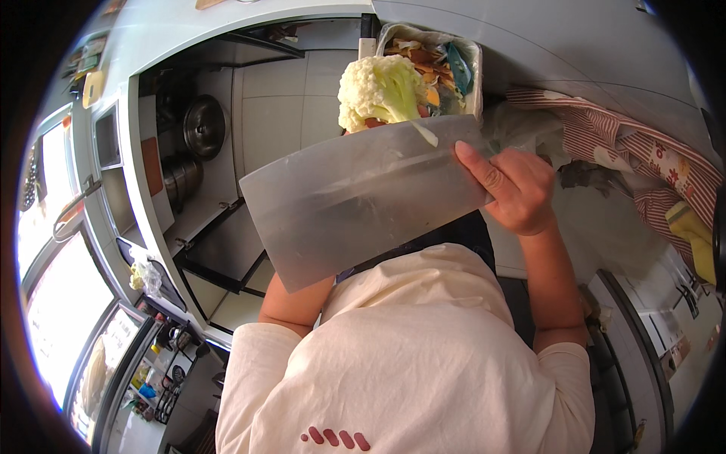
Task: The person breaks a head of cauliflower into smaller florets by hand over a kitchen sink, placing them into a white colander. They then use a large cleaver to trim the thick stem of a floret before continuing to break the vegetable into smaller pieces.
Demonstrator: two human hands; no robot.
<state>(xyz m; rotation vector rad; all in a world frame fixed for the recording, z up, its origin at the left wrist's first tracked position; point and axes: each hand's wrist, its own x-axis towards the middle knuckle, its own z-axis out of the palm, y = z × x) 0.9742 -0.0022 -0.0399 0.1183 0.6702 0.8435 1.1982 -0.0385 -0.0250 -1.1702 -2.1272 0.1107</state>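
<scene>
A wide cleaver blade (363,198) spans the middle of the view, its broad grey face towards the camera. My right hand (519,187) grips it at the right end, with the thumb laid along the blade. Just beyond the blade's far edge is a head of cauliflower (377,91), its florets to the left and its pale green stalk to the right. A slim piece of stalk (426,134) hangs over the blade. My left hand (424,111) is mostly hidden behind the blade and the cauliflower; bits of its fingers show against the stalk, holding it from beneath.
A lined waste bin (478,85) with peelings stands behind the cauliflower. On the left are an open cabinet with metal pots (204,127) and a white counter edge (134,170). Red-striped cloth (629,127) hangs at the right. A bagged vegetable (144,277) lies further left.
</scene>
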